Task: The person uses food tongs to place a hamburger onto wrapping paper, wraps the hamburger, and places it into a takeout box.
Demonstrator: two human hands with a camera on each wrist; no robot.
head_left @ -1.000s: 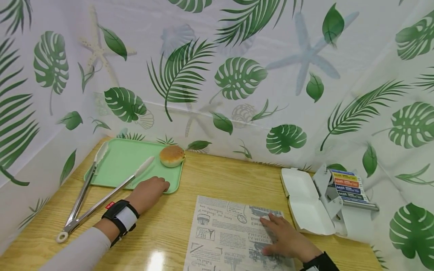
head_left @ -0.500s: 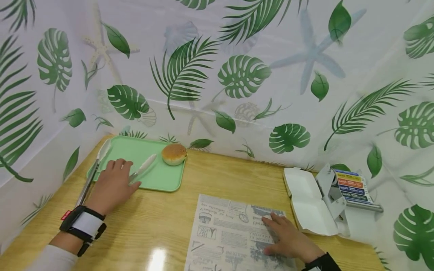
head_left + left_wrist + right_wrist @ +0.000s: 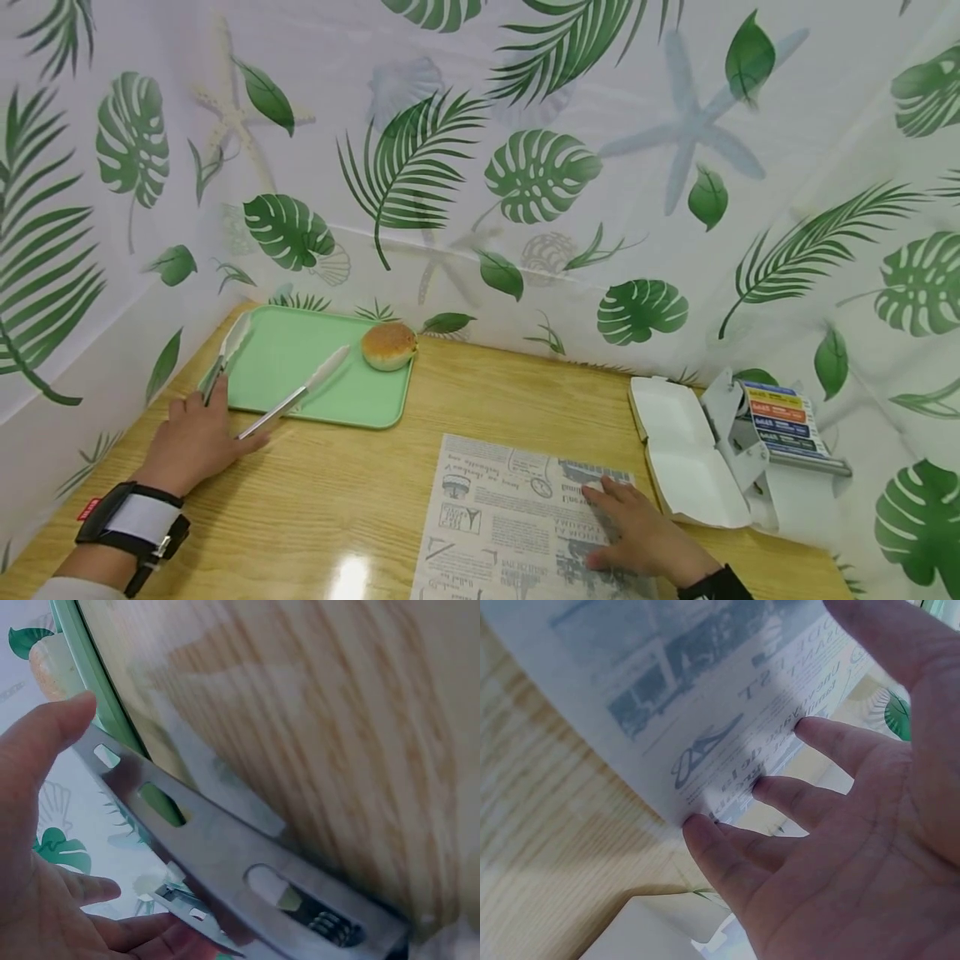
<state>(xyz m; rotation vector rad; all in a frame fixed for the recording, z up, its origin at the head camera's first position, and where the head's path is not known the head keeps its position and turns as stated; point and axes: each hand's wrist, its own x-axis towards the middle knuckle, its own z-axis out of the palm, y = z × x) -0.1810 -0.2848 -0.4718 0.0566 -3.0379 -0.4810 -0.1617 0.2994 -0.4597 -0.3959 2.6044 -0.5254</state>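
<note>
The left hand (image 3: 193, 446), fingers apart, straddles metal tongs (image 3: 281, 407) at eight o'clock; the right hand (image 3: 641, 529), spread, rests on printed paper (image 3: 491, 525) at five.

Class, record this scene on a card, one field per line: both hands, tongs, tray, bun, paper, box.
Left hand: at the tongs, thumb by one arm
Tongs: metal, spread open, tips over the tray
Tray: green
Bun: at the tray's far right corner
Right hand: fingers spread, touching the paper
Paper: printed, on the table
Box: white, open
</note>
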